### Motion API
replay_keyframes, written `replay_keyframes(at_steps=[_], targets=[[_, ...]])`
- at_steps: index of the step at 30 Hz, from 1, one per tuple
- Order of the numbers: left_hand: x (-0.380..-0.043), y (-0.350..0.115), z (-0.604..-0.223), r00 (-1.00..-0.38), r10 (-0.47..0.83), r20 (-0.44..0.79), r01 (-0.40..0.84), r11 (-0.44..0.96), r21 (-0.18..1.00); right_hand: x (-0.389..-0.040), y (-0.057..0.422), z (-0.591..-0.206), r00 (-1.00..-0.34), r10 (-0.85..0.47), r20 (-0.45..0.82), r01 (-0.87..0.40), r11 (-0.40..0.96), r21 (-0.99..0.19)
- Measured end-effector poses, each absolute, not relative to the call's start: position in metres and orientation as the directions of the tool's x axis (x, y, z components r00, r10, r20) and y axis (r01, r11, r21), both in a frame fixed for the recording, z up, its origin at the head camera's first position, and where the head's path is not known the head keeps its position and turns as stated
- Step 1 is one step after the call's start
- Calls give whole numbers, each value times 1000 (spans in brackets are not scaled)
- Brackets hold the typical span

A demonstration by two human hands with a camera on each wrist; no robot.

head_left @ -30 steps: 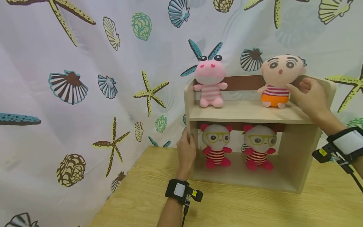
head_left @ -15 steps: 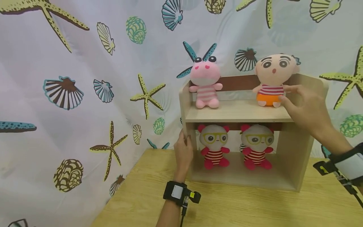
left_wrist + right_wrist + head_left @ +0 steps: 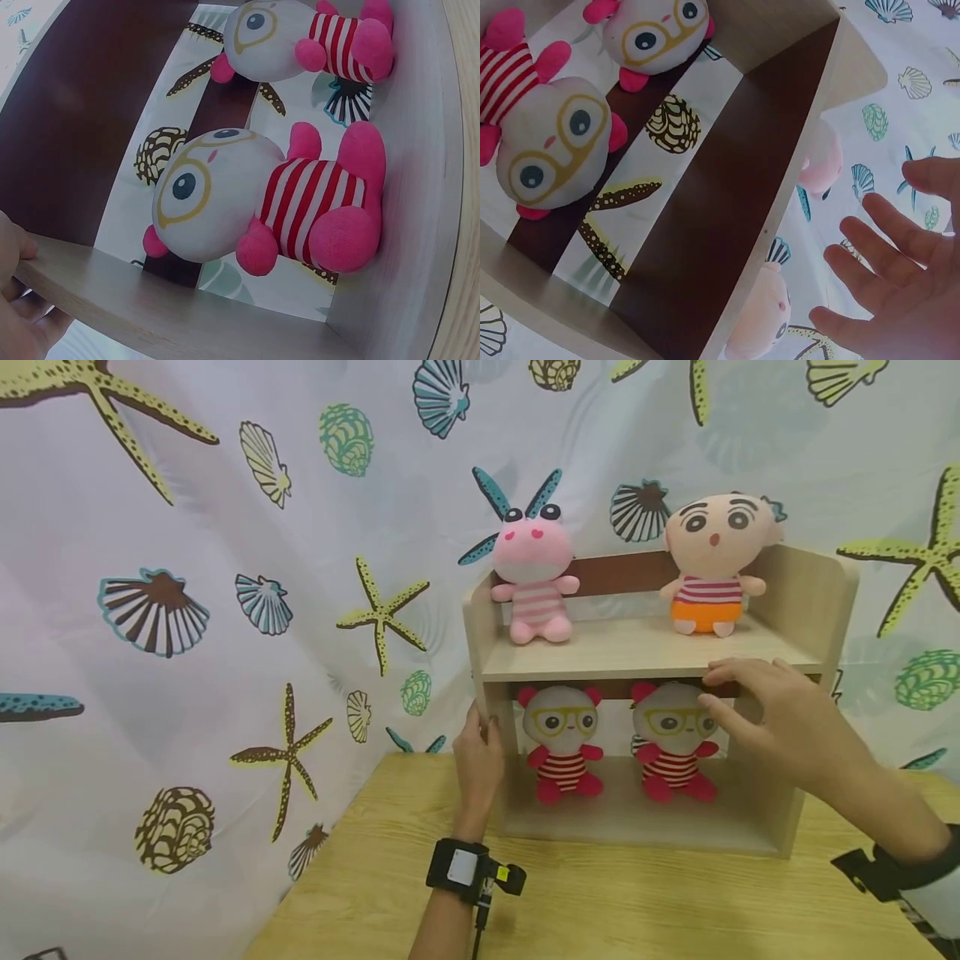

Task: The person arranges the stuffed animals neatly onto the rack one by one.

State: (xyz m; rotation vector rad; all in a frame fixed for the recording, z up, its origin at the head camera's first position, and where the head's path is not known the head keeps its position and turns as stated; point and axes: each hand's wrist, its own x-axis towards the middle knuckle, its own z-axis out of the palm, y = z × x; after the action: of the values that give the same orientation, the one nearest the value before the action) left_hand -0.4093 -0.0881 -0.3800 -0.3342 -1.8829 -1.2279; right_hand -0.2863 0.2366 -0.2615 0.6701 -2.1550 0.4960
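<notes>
My left hand (image 3: 479, 756) grips the left side panel of a small two-tier wooden shelf (image 3: 592, 652); in the left wrist view its thumb lies inside the panel (image 3: 150, 289), the fingers outside. My right hand (image 3: 787, 727) holds nothing, fingers spread in the right wrist view, in front of the shelf's right part. A pink hippo-like plush (image 3: 533, 577) sits at the upper tier's left, and a boy plush doll (image 3: 708, 568) in orange shorts at its right. Two panda plush toys (image 3: 562, 743) with yellow glasses sit below; my right fingertips overlap the right panda (image 3: 671, 735) in the head view.
The shelf stands on a light wood-grain table (image 3: 600, 893). A white curtain (image 3: 187, 710) printed with shells and starfish hangs behind and to the left. Brown boards (image 3: 622, 574) cross the shelf's back.
My right hand has left the boy plush doll's side and come down and nearer, before the lower tier. The doll's raised right-side arm now shows. My left hand keeps its hold.
</notes>
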Motion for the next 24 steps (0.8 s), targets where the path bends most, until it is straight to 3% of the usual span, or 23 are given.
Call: replay_keyframes(at_steps=[6, 17, 19, 24], targets=[[-411, -96, -380, -615, -210, 760, 615, 475, 630, -282, 226, -294, -548, -356, 757, -630, 770, -94], [-403, -122, -375, -605, -185, 775, 608, 520, 599, -280, 200, -331, -603, -305, 737, -569, 812, -129], [-395, -124, -365, -630, -156, 761, 582, 554, 595, -278, 196, -332, -605, -299, 738, -559, 820, -127], [-355, -125, -326, -786, -1, 618, 446, 692, 568, -275, 195, -335, -589, -289, 755, -538, 837, -99]])
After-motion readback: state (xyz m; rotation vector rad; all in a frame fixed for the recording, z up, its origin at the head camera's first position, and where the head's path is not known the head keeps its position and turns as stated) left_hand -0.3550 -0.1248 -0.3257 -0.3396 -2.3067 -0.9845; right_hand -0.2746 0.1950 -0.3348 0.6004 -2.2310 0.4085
